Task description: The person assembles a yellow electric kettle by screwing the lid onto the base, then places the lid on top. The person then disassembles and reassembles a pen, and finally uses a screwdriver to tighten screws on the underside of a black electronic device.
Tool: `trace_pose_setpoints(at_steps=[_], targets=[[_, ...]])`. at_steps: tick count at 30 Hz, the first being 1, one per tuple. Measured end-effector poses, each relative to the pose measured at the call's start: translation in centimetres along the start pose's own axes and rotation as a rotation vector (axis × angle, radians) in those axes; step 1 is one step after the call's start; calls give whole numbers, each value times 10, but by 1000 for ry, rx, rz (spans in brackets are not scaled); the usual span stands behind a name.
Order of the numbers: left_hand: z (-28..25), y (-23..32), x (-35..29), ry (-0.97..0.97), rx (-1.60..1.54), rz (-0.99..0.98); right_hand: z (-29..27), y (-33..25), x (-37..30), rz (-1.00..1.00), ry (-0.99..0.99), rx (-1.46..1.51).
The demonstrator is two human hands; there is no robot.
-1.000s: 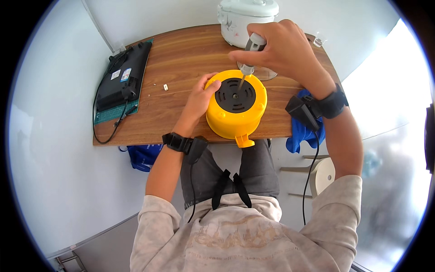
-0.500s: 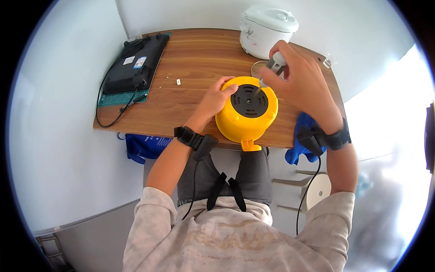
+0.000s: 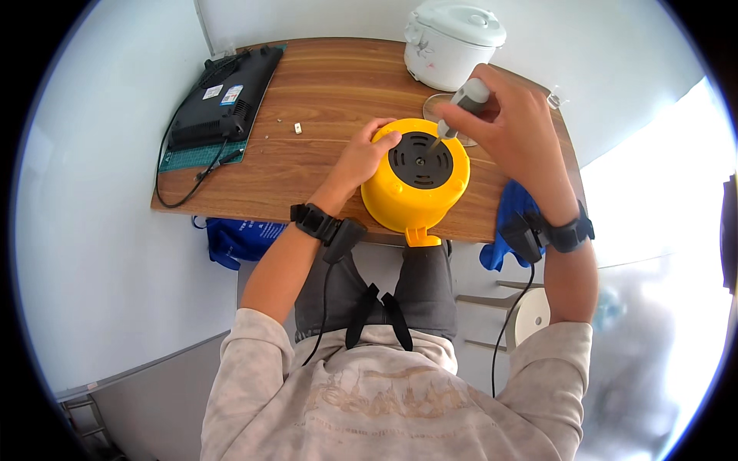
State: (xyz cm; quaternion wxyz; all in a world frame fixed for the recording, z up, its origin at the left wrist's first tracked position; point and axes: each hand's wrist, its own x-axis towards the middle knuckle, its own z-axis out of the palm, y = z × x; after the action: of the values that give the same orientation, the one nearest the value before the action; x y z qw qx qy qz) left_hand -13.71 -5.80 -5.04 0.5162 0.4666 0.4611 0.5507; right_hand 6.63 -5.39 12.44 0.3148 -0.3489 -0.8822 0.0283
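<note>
The left forearm slants forward and inward, its wrist nearly straight; the left hand spreads its thumb to the right, apart from the forward-reaching fingers. The right forearm runs almost straight forward, and the right hand, farther out, turns inward, thumb pointing left, fingers curled in a grip.

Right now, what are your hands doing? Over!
Left hand holding upturned yellow pot. Right hand gripping screwdriver, shaft angled toward black base plate. Nothing visibly in the way.
</note>
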Motion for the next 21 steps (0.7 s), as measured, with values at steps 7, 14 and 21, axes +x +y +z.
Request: trace_pose_setpoints(at_steps=[7,14,21], targets=[[2,-4,-8,2,31,32,3,-14,-12,139,57,-161],[-5,7,-21,15,19,12,13,-13,-10,167,103,-41],[-16,-7,-17,-21,-17,7,15,-34,-12,-31,1,97]])
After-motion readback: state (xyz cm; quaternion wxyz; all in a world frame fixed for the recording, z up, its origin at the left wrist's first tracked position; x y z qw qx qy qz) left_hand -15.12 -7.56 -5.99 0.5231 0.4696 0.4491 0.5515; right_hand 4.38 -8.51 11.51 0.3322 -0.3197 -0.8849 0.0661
